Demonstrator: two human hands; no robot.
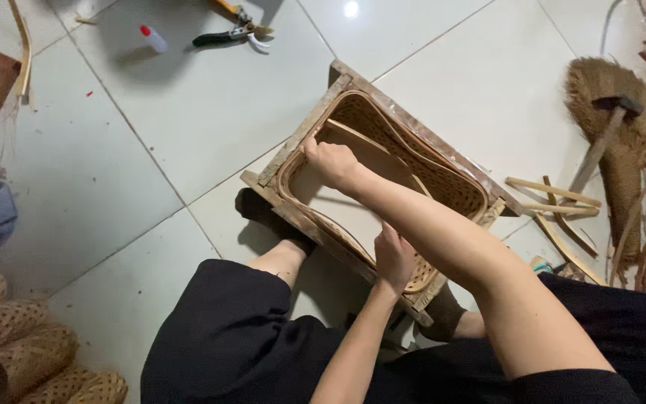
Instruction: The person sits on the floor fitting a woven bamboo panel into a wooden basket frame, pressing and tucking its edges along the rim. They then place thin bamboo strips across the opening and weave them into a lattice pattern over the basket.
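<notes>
Left hand [394,258]: I gripped the near wall of the woven basket [443,183], fingers curled over it.
Right hand [330,161]: I pressed, fingers bent, inside the wooden frame [300,142].

a white tiled floor [136,150] carries a wooden frame [293,146] at its middle. pruning shears [232,31] and a small bottle [154,39] lie by the far edge, a hammer [601,142] and bamboo strips [558,203] toward the right edge, woven rolls [24,352] in the near left corner.
</notes>
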